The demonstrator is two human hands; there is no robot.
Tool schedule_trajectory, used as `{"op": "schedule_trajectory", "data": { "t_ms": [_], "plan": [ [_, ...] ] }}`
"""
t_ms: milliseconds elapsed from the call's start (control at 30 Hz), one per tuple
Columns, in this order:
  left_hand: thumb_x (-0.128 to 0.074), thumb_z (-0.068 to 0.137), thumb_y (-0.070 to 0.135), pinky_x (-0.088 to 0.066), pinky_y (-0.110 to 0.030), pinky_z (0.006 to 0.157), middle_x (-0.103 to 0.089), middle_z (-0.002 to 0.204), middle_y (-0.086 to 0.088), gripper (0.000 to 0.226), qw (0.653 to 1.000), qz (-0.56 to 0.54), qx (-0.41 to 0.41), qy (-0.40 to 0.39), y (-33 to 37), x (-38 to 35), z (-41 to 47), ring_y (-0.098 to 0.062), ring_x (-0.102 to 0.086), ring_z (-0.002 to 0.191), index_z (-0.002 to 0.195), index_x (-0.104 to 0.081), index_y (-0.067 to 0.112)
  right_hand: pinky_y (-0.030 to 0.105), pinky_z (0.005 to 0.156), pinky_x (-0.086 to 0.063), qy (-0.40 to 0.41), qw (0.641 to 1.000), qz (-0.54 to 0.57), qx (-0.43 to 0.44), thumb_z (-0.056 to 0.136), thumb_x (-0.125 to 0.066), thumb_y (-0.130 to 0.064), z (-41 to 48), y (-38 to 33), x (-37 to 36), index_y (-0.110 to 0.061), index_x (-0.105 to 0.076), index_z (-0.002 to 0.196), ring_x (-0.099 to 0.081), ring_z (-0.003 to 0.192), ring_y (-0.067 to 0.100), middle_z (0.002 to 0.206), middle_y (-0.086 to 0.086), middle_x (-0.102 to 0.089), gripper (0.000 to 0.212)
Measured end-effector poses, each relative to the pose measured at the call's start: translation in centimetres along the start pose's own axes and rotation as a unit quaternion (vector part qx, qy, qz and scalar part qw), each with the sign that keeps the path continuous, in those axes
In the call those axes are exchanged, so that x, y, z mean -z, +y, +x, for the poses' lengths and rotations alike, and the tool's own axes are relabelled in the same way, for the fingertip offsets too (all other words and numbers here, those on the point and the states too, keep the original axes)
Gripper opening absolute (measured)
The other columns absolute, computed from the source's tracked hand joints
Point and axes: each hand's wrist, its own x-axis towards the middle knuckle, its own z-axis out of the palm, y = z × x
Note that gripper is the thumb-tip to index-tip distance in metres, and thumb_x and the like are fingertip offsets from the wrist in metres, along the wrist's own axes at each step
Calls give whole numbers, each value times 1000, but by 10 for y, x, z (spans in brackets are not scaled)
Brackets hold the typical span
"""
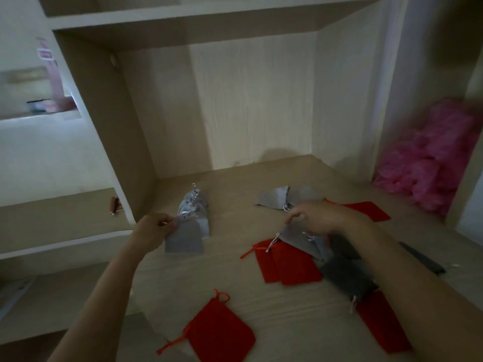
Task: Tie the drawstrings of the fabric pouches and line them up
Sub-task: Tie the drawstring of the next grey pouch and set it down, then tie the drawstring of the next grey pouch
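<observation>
Grey pouch (pixel 184 240) was pinched by the left hand (pixel 155 228), seemingly bound for the tied row (pixel 193 207) just beyond it. The right hand (pixel 311 218) pinched a drawstring (pixel 273 241) just beneath it, probably to start the next.

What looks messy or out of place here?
One red pouch lies crooked and alone at the front. Two more red pouches overlap, partly under a grey pouch. Only the grey row beside the left hand looks tidy.
</observation>
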Motion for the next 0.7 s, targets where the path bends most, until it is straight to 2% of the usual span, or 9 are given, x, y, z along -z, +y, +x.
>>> {"op": "schedule_trajectory", "data": {
  "t_ms": [100,200,267,333,433,467,533,600,700],
  "plan": [
    [-60,90,21,-44,-31,70,-66,80,-8,19,1000,15,6,-11,-11,-6,6,-25,-61,76,88,-71,6,31,86,-49,-9,999,-32,9,87,-56,-1,7,2,-7,-30,-56,128,-53,111,21,139,0,-47,50],
    [-66,85,31,-50,-38,74,-69,77,-4,18,999,39,24,-25,-21,-13,9,-23,-64,76,73,-70,19,33,91,-48,5,1000,-3,3,88,-57,-7,11,2,-10,-26,-57,126,-53,102,16,131,1,-54,42],
    [-71,81,35,-51,-39,71,-68,70,-2,19,999,36,32,-18,-23,-18,9,-23,-64,70,65,-68,24,35,94,-47,-1,1000,-16,11,88,-57,-8,14,3,-13,-25,-51,132,-54,109,21,134,4,-51,48],
    [-73,80,27,-47,-33,66,-65,66,-2,18,1000,0,26,-1,-16,-22,6,-20,-60,64,64,-67,24,28,94,-39,-10,999,-30,13,91,-51,-11,13,-1,-14,-24,-48,135,-49,118,24,135,3,-49,46],
    [-69,84,13,-39,-26,61,-63,72,-8,8,998,-53,-1,16,-6,-27,3,-21,-54,67,76,-68,10,22,77,-33,10,1000,-18,19,93,-46,-9,15,-2,-17,-23,-59,116,-49,100,18,106,-1,-57,30],
    [-67,85,12,-39,-26,61,-63,75,-10,7,998,-63,-12,17,-2,-27,1,-22,-54,69,81,-67,5,23,69,-34,17,999,-17,23,92,-46,-6,16,-2,-18,-23,-59,106,-48,92,17,94,-2,-54,26],
    [-65,86,11,-39,-26,61,-61,78,-13,10,997,-65,-30,20,1,-28,-1,-21,-52,70,86,-66,0,23,59,-33,24,999,-12,21,91,-46,-6,19,-1,-20,-21,-56,95,-48,84,18,85,-2,-48,19],
    [-64,87,11,-35,-17,55,-59,78,-14,16,998,-51,-28,18,1,-31,-1,-19,-48,68,88,-66,-4,27,62,-34,30,999,-9,12,91,-46,-8,19,0,-22,-19,-51,83,-49,82,21,83,0,-49,14],
    [-67,86,15,-31,-11,49,-61,85,-11,20,1000,-17,3,26,1,-35,-2,-17,-48,69,93,-65,-3,27,64,-34,38,999,-1,12,91,-47,-9,15,-1,-23,-24,-42,73,-50,80,20,77,-1,-46,24]
  ]
}}
